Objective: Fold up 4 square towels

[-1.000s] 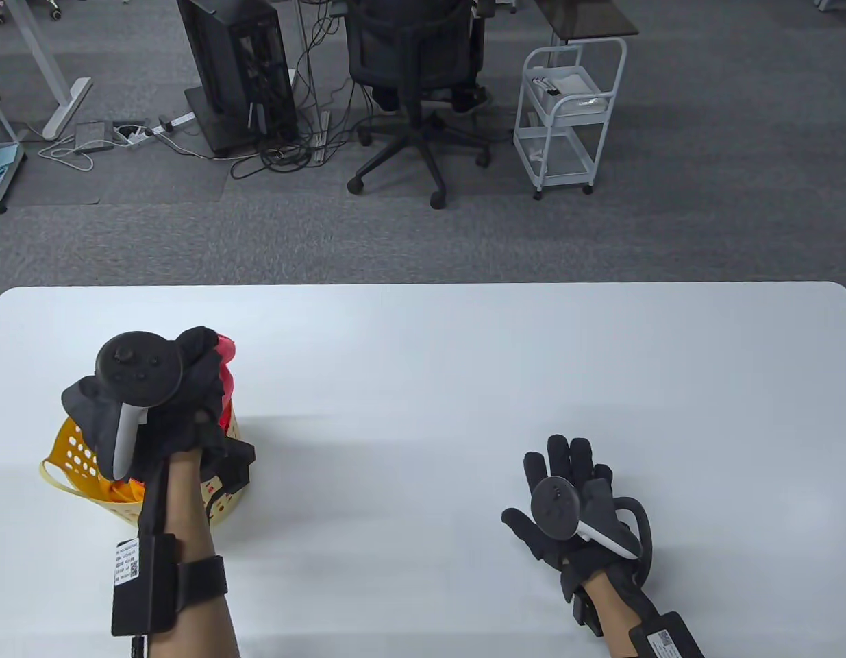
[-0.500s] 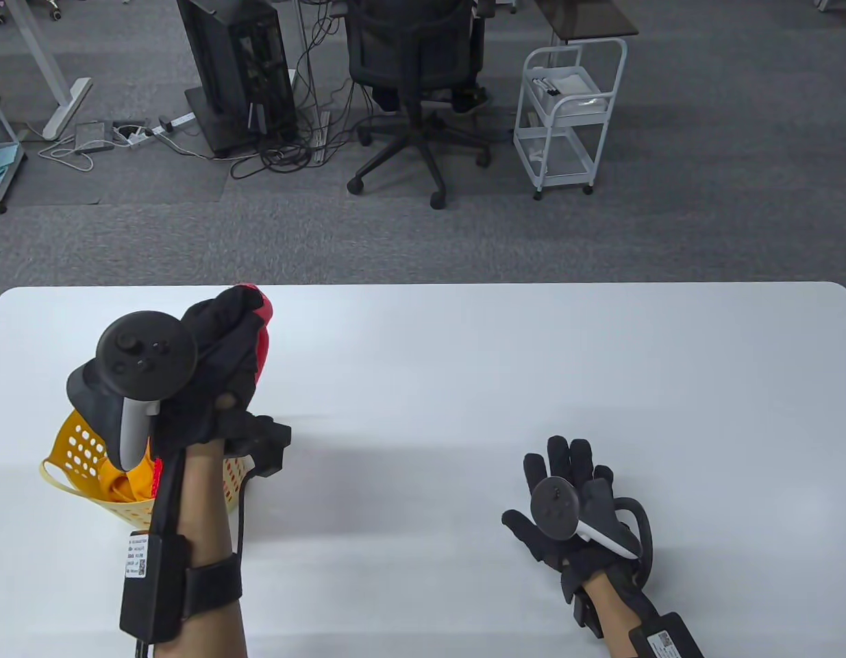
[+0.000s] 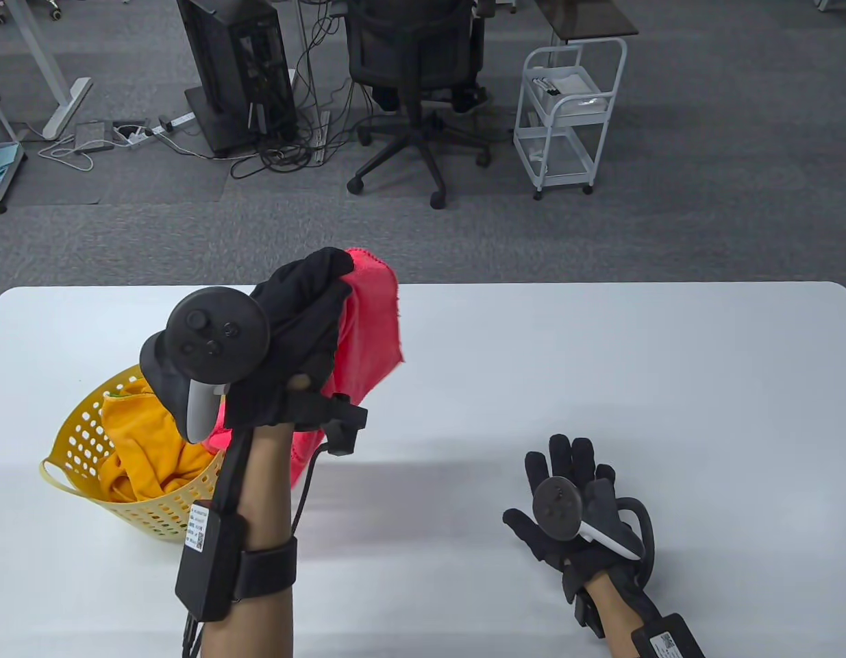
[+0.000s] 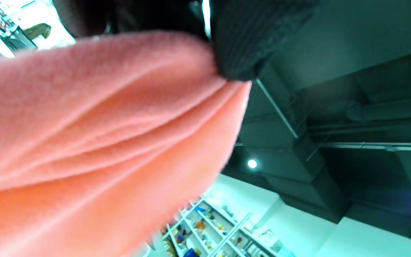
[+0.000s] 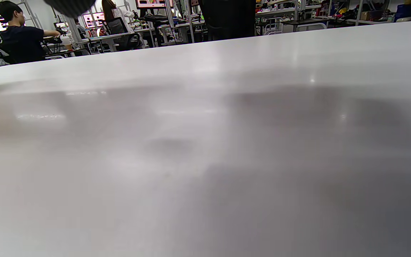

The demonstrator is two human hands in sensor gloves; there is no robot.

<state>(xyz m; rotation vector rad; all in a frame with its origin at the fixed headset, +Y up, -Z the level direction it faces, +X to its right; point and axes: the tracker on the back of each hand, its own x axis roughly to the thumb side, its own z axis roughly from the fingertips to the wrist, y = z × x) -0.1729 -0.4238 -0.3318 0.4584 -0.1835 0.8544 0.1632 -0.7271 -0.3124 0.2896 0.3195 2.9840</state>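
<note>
My left hand point(image 3: 313, 301) is raised above the table and pinches a red towel point(image 3: 371, 329) by its top edge; the cloth hangs down beside my wrist. In the left wrist view the red towel point(image 4: 95, 142) fills the left half, held under a black fingertip point(image 4: 237, 53). A yellow basket point(image 3: 80, 445) at the left holds an orange towel point(image 3: 138, 439). My right hand point(image 3: 566, 480) lies flat on the white table point(image 3: 601, 370) at the lower right, fingers straight, holding nothing.
The right wrist view shows only bare white table point(image 5: 205, 142), with a person point(image 5: 21, 37) at a desk far behind. Beyond the table's far edge stand an office chair point(image 3: 416, 89), a computer tower point(image 3: 238, 68) and a white cart point(image 3: 566, 116).
My left hand has risen up and to the right out of the basket, pulling the red towel free so it hangs in the air. The right hand has stayed still.
</note>
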